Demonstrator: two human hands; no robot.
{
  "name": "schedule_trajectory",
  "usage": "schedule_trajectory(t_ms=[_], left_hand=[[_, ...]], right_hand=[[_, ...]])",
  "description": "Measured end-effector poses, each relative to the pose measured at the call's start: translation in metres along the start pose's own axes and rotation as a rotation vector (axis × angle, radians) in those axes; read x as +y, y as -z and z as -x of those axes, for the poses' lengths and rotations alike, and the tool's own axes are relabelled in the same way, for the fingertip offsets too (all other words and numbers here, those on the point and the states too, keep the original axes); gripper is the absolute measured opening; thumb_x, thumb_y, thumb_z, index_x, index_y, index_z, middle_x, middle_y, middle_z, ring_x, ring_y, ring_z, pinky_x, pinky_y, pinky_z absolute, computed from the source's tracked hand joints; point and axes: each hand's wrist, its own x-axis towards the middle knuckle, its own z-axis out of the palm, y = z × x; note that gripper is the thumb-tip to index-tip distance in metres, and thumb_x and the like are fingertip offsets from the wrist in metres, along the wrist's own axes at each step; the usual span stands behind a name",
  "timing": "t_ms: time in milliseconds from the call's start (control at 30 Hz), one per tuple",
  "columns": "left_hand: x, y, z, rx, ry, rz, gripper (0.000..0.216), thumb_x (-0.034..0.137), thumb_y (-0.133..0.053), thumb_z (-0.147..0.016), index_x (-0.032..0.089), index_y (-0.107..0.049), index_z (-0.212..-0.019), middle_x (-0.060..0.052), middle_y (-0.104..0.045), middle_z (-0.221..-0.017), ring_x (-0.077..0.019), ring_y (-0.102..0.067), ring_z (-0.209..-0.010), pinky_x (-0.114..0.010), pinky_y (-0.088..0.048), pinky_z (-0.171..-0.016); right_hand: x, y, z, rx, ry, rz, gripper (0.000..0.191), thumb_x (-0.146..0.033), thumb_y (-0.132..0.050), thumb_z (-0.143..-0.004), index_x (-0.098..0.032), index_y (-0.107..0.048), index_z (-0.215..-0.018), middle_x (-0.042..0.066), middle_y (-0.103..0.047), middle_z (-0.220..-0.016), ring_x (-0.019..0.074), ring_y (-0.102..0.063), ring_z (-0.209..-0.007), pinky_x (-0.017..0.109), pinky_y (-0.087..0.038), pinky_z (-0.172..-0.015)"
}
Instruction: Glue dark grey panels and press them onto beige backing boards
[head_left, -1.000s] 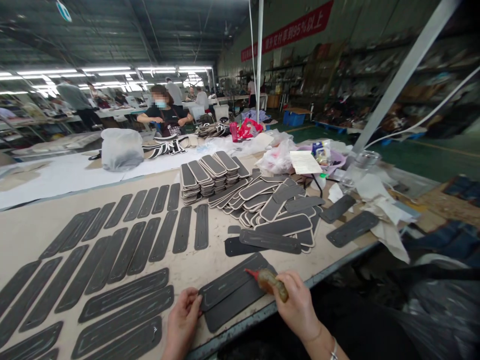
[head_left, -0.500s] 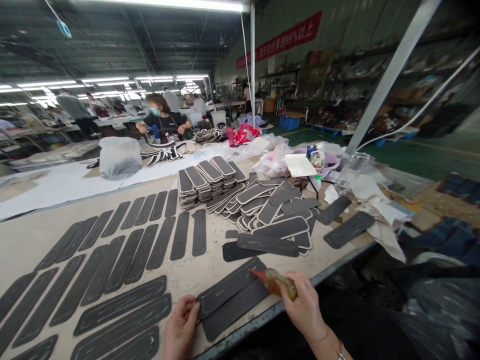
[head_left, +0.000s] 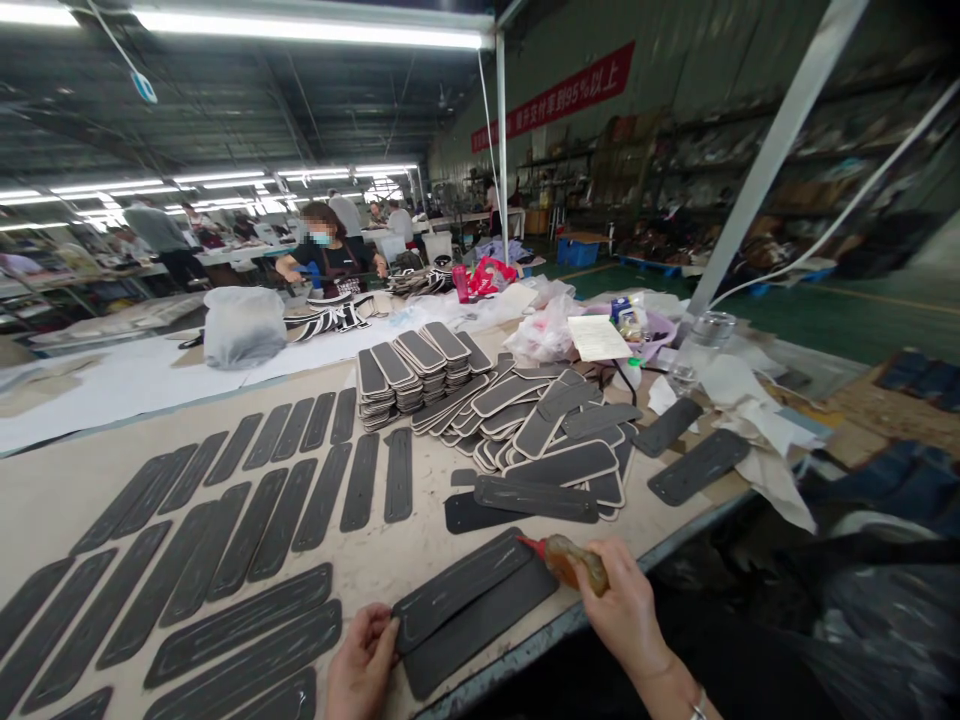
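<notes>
My right hand [head_left: 626,605] is wrapped round a squeeze bottle [head_left: 571,564] of amber-brown glue. Its red nozzle points left and meets the far right end of a dark grey rounded strip [head_left: 461,585]. Thin glossy lines run along that strip. At the near left end, my left hand [head_left: 364,662] pinches the strip between thumb and fingers. A second dark strip [head_left: 491,635] lies partly under the first, close to the table edge. Left of my hands, several dark strips [head_left: 255,650] with similar glossy lines lie in rows on the table.
Beyond my hands lie a loose heap of pale-edged strips [head_left: 562,460] and neat stacks [head_left: 420,365]. Plastic bags [head_left: 544,330], a notepad [head_left: 598,338] and paper scraps [head_left: 757,410] sit farther right. A metal post [head_left: 780,150] rises at the right. A masked co-worker [head_left: 334,255] stands across the table.
The nozzle and my right hand have moved slightly right, to the strip's far end. My left hand still pinches the near end. The camera view has shifted a little.
</notes>
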Motion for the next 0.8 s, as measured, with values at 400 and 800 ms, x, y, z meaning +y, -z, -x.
schedule_trajectory(t_ms=[400,800], left_hand=[[-0.005,-0.001,-0.001,0.002,-0.008,0.008,0.052,0.069,-0.068,-0.057,0.022,-0.058,-0.079,0.001,-0.063,-0.060,-0.0198,-0.063,-0.056,-0.027,-0.051,-0.051],[-0.002,-0.008,0.007,0.077,-0.062,0.024,0.044,0.064,-0.063,-0.065,0.024,-0.058,-0.081,0.001,-0.062,-0.062,-0.0195,-0.063,-0.058,-0.026,-0.050,-0.052]], right_hand=[[0.002,0.010,0.017,-0.018,-0.018,0.020,0.005,-0.026,-0.055,-0.093,-0.021,-0.053,-0.094,0.003,-0.049,-0.080,0.0198,-0.053,-0.070,0.035,-0.047,-0.065],[0.006,-0.008,0.007,0.103,0.006,0.022,0.012,-0.033,-0.056,-0.093,-0.021,-0.055,-0.095,0.005,-0.056,-0.082,0.0223,-0.058,-0.075,0.036,-0.052,-0.068]])
